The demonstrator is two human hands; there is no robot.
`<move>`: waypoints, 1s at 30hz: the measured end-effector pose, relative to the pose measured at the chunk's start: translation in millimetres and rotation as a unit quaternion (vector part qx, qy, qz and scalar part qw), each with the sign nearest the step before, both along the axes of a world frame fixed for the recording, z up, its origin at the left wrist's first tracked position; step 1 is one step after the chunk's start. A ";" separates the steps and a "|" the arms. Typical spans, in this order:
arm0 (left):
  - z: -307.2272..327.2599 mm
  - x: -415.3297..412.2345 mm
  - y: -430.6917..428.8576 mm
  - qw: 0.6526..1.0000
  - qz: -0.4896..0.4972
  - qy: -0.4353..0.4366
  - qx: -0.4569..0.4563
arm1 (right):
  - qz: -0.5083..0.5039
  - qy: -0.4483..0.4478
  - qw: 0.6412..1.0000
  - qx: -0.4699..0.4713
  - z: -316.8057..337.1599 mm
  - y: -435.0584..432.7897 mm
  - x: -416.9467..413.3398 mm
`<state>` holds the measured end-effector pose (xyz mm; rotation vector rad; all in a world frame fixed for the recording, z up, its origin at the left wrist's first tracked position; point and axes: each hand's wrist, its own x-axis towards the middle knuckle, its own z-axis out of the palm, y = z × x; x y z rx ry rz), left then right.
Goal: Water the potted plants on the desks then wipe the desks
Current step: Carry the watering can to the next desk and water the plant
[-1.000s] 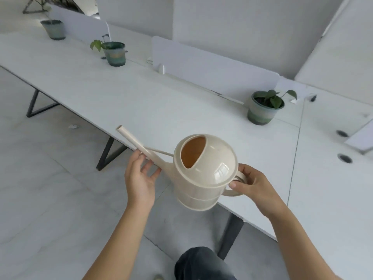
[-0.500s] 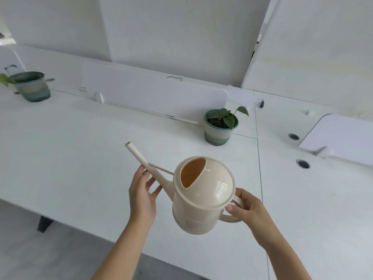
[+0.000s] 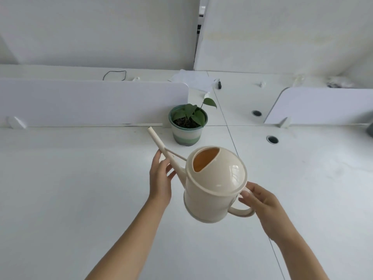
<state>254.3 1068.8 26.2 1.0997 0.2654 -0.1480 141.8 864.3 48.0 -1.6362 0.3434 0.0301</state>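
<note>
watering is the step in hand, as we judge it; wiping has not begun, and no cloth shows. we hold the watering can (image 3: 216,184) in the air above the table (image 3: 70,178), with its spout (image 3: 159,144) rising toward the far left. our right grip (image 3: 260,201) is curled round the loop handle (image 3: 242,213) at the can's near right side and carries the weight. our left grip (image 3: 160,178) lies along the lower part of the spout with fingers nearly straight, steadying it rather than clasping it. the spout's tip sits just left of the potted plant (image 3: 189,112) and a little nearer us, not over the soil (image 3: 183,123), and we see no water leaving it. the plant stands in a green-banded pot (image 3: 186,135) at the back of the table, just beside the rounded end of the white divider panel (image 3: 90,102) and near the seam (image 3: 228,126) between two table tops. two round cable holes (image 3: 272,139) lie to the right, apart from the pot.

the next move, in our view, calls for carrying the can forward and right until the tip hangs over the dark soil, then raising the handle side so that water runs down the spout. a slow tilt matters: the fill opening (image 3: 204,161) on top is wide, and how full the can is we cannot tell.
</note>
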 end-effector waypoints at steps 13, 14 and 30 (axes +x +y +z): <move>-20.3 77.3 -53.5 0.984 -0.163 0.064 -0.014 | -0.158 0.032 0.975 -0.153 37.4 4.2 35.6; -19.8 80.4 -54.8 0.985 -0.159 0.069 -0.013 | -0.162 0.030 0.972 -0.164 39.6 7.1 40.1; -25.1 98.8 -55.5 0.980 -0.159 0.120 0.001 | -0.172 0.063 0.942 -0.281 44.3 35.5 57.4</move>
